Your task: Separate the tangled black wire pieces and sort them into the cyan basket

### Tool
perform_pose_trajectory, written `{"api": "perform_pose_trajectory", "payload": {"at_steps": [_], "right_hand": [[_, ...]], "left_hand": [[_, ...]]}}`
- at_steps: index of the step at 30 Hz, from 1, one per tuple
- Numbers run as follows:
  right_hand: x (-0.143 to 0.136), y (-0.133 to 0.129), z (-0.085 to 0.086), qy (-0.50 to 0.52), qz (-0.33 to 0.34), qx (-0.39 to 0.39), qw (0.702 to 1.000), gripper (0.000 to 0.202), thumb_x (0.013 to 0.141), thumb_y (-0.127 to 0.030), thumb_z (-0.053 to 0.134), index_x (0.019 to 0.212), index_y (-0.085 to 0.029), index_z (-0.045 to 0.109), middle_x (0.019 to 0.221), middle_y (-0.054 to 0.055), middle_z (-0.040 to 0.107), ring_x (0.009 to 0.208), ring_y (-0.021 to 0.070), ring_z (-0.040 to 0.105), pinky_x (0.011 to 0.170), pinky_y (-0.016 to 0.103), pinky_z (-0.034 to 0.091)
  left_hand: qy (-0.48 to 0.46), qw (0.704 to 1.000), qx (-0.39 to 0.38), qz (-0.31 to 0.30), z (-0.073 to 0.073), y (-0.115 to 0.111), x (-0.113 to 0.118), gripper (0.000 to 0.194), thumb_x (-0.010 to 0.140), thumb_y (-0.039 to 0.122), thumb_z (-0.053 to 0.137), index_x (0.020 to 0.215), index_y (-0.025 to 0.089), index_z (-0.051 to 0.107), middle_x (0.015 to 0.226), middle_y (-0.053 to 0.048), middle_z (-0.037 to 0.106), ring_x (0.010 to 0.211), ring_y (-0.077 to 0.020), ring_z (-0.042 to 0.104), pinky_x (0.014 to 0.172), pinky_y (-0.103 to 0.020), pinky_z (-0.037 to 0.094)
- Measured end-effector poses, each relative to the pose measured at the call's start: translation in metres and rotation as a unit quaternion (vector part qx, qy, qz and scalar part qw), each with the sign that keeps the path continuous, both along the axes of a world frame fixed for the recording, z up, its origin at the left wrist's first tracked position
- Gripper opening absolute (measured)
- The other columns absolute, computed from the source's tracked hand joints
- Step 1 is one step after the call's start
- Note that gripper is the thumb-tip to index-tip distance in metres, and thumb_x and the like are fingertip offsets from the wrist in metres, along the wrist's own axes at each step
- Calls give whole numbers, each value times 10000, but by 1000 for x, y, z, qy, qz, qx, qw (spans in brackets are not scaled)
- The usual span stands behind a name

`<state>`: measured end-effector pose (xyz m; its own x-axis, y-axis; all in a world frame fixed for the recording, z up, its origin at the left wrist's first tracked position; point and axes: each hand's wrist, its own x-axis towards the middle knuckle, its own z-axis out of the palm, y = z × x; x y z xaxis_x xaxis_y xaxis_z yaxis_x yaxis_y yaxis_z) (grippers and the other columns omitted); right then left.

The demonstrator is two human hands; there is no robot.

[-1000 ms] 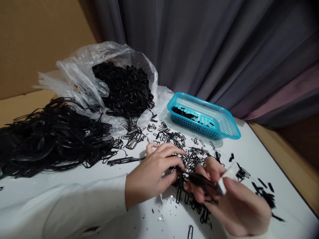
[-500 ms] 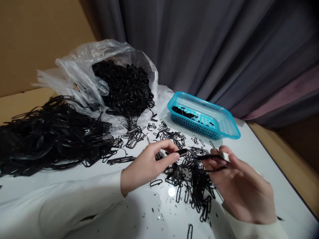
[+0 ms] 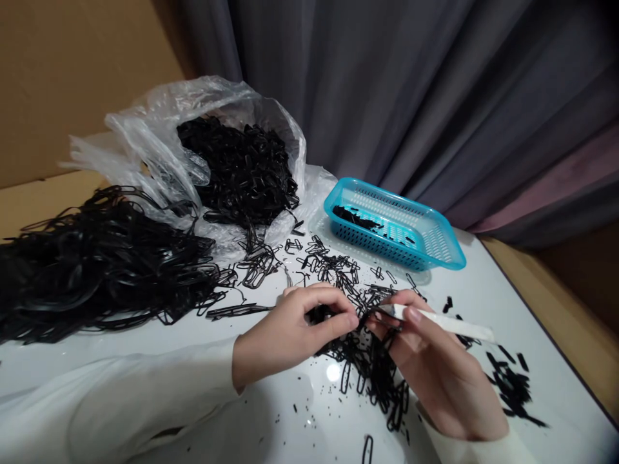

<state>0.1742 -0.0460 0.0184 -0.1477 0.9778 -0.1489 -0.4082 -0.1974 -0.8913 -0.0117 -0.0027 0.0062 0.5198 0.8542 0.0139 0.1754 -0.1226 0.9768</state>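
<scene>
The left hand point(image 3: 294, 328) is pinching a black strip point(image 3: 372, 314) between thumb and finger, over the middle of the counter point(image 3: 227, 435). The right hand point(image 3: 445, 367) is gripping a white-handled tool point(image 3: 449, 324) and is also supporting the strip with its fingers. The two hands are working near each other, with a small gap between them. The grey tip of the tool is pointing toward the strip, so the left hand is probably steadying the piece for it; whether the tip is touching, I cannot tell.

Under the hands, loose black loops point(image 3: 374, 380) are lying in a tangle, perhaps because this place is easy to reach. A big black heap point(image 3: 97, 270) is resting on the left side, and beside it a clear bag point(image 3: 159, 106) is opening toward the hands and holding many more black pieces point(image 3: 242, 171), likely as a store. Behind the loops, a blue basket point(image 3: 452, 256) is containing a few dark bits point(image 3: 355, 218). On the right, a small pile point(image 3: 515, 386) is sitting separately, maybe for not mixing with the loops.
</scene>
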Motion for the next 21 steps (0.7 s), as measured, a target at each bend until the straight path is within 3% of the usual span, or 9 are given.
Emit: {"api": "perform_pose_trajectory", "payload": {"at_steps": [3, 7, 12, 21], "right_hand": [[0, -1, -1, -11, 3, 1, 1000, 117, 869, -355, 570, 895, -255, 626, 868, 11, 647, 890, 146, 595, 853, 271, 474], [-2, -3, -3, -52, -5, -5, 999, 123, 860, -369, 585, 890, -255, 622, 852, -4, 610, 881, 142, 560, 798, 243, 453], [-1, -4, -5, -113, -3, 26, 993, 140, 869, -390, 577, 894, -265, 633, 843, -14, 579, 829, 123, 516, 744, 215, 430], [4, -3, -8, -172, 33, 85, 981, 136, 905, -377, 531, 954, -281, 613, 1074, 6, 620, 1048, 175, 563, 948, 321, 412]], "left_hand": [[-9, 1000, 9, 17, 1, 1, 0, 104, 827, 318, 631, 830, 216, 651, 967, -6, 641, 961, -177, 580, 895, -314, 398], [3, 1000, 10, 6, 1, 0, -1, 70, 820, 260, 640, 885, 235, 643, 928, 25, 670, 923, -162, 587, 869, -301, 397], [22, 998, 37, 34, 0, -3, -1, 81, 799, 301, 659, 818, 227, 634, 911, 19, 668, 932, -187, 570, 870, -327, 385], [-7, 999, -2, 36, 2, -1, 0, 64, 810, 259, 624, 794, 198, 610, 786, 34, 611, 786, -129, 552, 750, -263, 400]]}}
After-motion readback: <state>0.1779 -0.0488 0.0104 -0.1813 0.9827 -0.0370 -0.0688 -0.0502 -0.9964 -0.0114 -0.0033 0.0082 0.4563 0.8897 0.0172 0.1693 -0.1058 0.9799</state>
